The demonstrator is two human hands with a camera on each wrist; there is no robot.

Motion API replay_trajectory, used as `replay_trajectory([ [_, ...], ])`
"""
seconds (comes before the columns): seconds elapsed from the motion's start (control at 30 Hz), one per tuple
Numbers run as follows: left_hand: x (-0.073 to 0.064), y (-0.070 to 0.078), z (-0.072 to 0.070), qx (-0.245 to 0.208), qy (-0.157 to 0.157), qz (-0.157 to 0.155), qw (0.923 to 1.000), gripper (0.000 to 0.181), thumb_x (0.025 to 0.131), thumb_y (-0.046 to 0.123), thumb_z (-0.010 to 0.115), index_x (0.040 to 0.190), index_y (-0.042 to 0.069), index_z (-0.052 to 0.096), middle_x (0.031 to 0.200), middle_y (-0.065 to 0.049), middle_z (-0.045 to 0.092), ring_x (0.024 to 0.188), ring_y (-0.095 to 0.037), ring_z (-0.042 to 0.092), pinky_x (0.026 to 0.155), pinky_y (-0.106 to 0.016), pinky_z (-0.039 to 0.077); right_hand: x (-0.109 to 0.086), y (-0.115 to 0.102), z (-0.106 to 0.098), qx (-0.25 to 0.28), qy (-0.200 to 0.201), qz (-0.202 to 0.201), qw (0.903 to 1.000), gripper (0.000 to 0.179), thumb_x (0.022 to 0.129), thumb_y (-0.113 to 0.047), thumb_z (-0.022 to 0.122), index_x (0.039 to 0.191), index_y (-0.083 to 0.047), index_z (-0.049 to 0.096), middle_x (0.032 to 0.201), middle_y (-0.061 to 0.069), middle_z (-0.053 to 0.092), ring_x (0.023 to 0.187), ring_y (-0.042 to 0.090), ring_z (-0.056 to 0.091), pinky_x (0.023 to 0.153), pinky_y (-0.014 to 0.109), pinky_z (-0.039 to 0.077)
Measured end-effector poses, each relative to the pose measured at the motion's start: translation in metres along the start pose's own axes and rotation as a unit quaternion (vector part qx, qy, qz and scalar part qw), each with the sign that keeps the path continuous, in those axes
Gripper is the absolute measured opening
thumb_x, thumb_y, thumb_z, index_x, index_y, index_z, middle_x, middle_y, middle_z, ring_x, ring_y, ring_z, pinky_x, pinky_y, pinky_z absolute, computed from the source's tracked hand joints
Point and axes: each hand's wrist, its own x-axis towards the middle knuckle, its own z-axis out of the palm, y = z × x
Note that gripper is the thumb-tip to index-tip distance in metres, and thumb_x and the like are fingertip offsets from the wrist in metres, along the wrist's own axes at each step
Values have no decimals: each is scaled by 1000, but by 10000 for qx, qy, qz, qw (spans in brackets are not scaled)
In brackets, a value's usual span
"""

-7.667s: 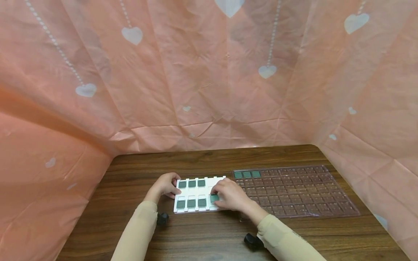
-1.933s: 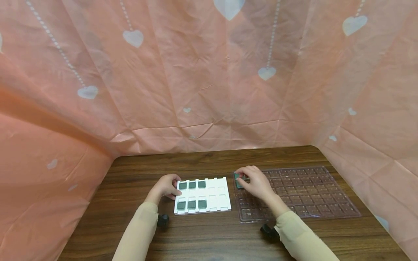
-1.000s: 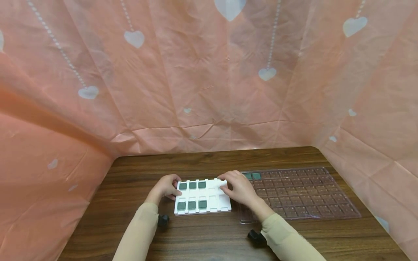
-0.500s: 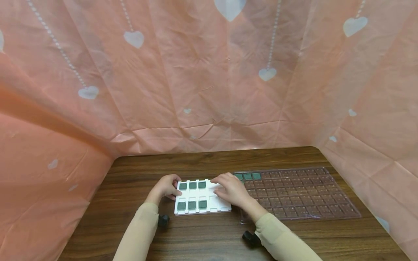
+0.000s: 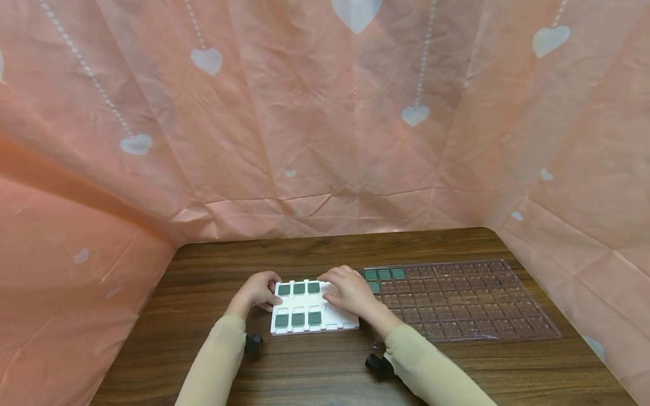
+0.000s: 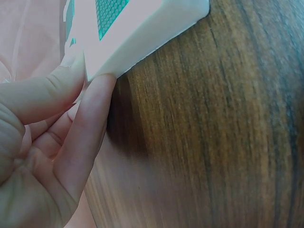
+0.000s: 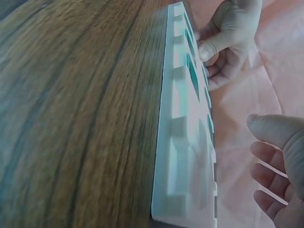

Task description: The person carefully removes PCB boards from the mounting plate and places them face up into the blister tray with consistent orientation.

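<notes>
A white compartment tray (image 5: pixel 339 320) lies on the wooden table, with several green square chips (image 5: pixel 298 320) in its left part, in two rows. My left hand (image 5: pixel 260 290) pinches the tray's left edge between thumb and fingers; the left wrist view shows the grip at a corner (image 6: pixel 102 59). Over the tray's far right part hovers my right hand (image 5: pixel 351 290), its fingertips beside the upper-row chip (image 5: pixel 313 287) nearest to it. In the right wrist view the right hand (image 7: pixel 285 161) has thumb and fingers apart, with nothing between them.
To the right lies a clear plastic tray (image 5: pixel 467 299) with many square pockets. Three green chips (image 5: pixel 384 274) fill the start of its far row, and another chip (image 5: pixel 374 287) sits in the second row. A pink curtain (image 5: pixel 325 141) with hearts surrounds the table.
My right hand took a chip from the white tray's near row to the clear tray's second row, let go, and came back left over the white tray. The left hand stays put.
</notes>
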Motion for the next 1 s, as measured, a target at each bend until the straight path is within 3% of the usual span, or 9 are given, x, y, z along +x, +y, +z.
replay_trajectory([
  [1.0, 0, 1, 1, -28, 32, -15, 10000, 49, 71, -16, 80, 115, -6, 60, 84, -12, 50, 65, -20, 57, 53, -34, 61, 28, -4, 18, -466, -714, 404, 9955, 42, 81, -30, 80, 119, -15, 70, 115, 1, 68, 105, 22, 59, 88, 37, 52],
])
